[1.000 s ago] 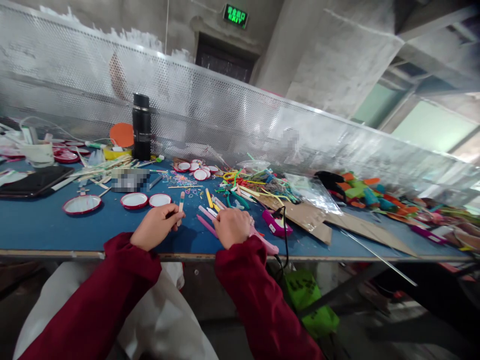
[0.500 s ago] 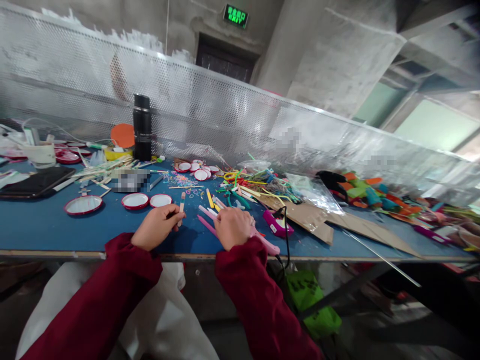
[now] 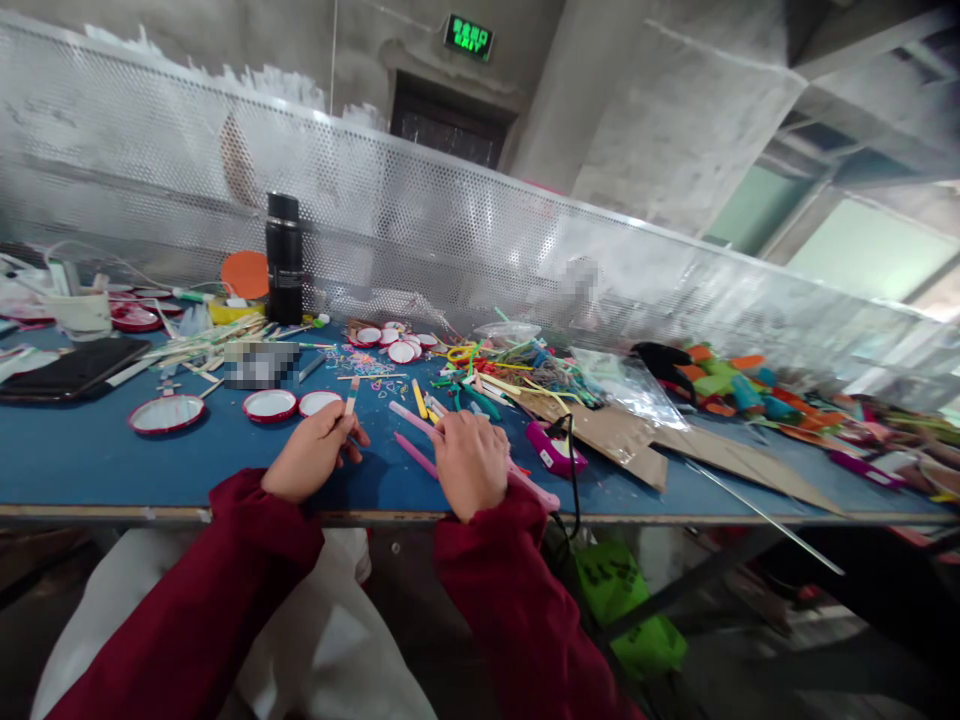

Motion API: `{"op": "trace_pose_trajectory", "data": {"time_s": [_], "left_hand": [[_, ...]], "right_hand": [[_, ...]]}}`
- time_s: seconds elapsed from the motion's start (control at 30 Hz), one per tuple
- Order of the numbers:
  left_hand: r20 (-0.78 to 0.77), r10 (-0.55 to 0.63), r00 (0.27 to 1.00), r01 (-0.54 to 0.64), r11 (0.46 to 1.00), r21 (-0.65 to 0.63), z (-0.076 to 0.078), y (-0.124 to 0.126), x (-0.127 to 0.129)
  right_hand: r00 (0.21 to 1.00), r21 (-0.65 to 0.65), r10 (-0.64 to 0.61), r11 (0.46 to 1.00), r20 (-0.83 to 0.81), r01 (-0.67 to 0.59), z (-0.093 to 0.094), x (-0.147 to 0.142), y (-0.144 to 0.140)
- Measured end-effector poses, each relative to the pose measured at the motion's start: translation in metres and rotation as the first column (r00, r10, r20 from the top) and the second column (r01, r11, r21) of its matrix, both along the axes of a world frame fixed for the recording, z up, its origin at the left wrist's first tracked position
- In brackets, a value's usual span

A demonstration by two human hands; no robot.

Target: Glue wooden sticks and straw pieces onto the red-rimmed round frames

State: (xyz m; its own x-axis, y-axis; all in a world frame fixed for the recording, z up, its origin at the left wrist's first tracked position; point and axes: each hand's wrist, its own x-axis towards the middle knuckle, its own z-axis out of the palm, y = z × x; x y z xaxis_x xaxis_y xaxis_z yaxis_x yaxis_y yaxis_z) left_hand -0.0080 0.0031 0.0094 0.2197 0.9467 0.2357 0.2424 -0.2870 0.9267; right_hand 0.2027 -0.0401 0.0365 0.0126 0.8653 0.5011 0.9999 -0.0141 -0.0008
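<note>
Sticks of thin wood, light and stiff, are what both hands work with. The left hand (image 3: 311, 455) pinches a craft stick (image 3: 349, 402) near its lower end, fingers closed on it, the tip pointing away over the table (image 3: 90, 455). The right hand (image 3: 471, 462) lies curled over a pink stick (image 3: 411, 421) that juts out to its left, apparently gripping it. Such sticks probably snap if bent; a hold near mid-length looks steadiest. Red-rimmed lids (image 3: 270, 404) lie just beyond the left hand.

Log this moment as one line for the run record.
left hand: holds wooden stick | right hand: rests on pink stick | surface: blue table | nearby: red-rimmed lids
</note>
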Motion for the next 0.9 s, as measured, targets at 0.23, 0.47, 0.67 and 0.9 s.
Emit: {"op": "trace_pose_trajectory", "data": {"time_s": [0.23, 0.47, 0.67, 0.9], "left_hand": [[0.236, 0.034, 0.971, -0.048, 0.998, 0.051, 0.004, -0.006, 0.001], [0.204, 0.004, 0.979, -0.015, 0.998, 0.054, 0.009, -0.010, 0.000], [0.164, -0.033, 0.986, 0.016, 0.994, 0.107, 0.008, -0.010, 0.001], [0.074, -0.077, 0.994, 0.064, 0.984, 0.169, 0.010, -0.033, 0.007]], "right_hand": [[0.962, 0.030, 0.210, 0.978, -0.175, -0.208, 0.013, -0.012, -0.023], [0.885, 0.123, 0.366, 0.930, -0.287, -0.345, 0.006, -0.013, -0.023], [0.537, 0.375, 0.544, 0.837, -0.645, -0.398, -0.004, -0.015, -0.024], [-0.097, 0.531, 0.526, 0.803, -0.845, -0.269, -0.012, -0.038, -0.032]]}}
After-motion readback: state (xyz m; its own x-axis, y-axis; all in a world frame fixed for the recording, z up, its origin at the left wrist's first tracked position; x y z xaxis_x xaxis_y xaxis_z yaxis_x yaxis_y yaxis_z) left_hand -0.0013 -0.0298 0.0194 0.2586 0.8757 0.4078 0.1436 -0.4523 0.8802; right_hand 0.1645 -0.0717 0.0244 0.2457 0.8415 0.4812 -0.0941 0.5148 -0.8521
